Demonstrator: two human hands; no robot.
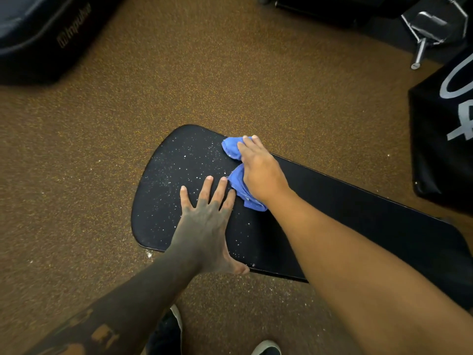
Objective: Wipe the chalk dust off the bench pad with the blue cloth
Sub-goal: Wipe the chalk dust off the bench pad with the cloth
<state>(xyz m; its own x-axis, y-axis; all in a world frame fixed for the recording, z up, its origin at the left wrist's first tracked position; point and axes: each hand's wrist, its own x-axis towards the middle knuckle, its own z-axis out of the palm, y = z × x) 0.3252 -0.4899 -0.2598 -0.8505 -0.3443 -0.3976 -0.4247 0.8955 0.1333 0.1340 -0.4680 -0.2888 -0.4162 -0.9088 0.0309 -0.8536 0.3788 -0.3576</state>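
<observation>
the blue cloth (236, 175) lies bunched on the bench pad (345, 208), near the pad's far edge, at about one o'clock from the middle of the view. the right hand (261, 170) lies palm down on top of it, fingers close together and curled lightly over the fabric, pressing it to the pad; folds of cloth stick out at eleven o'clock and at six o'clock from the hand. the left hand (204, 221) rests flat on the pad just at eight o'clock from the cloth, fingers spread wide and holding nothing, thumb hooked over the near edge; its fingertips come just beside the lower fold of cloth.

the pad is black, long and rounded at its wide end, running from nine o'clock away toward four o'clock. white chalk dust (179, 175) speckles the wide end, thickest around the left hand, while the stretch toward four o'clock looks plain black.

the floor (204, 73) beneath is brown, flecked rubber matting, with a few pale specks at six o'clock below the pad's edge. two dark shoes (166, 334) show at six o'clock. at eleven o'clock sits a dark padded piece (38, 34) with lettering. at one o'clock stands a metal frame part (430, 24), and at three o'clock a black block (442, 139) with pale numerals.
</observation>
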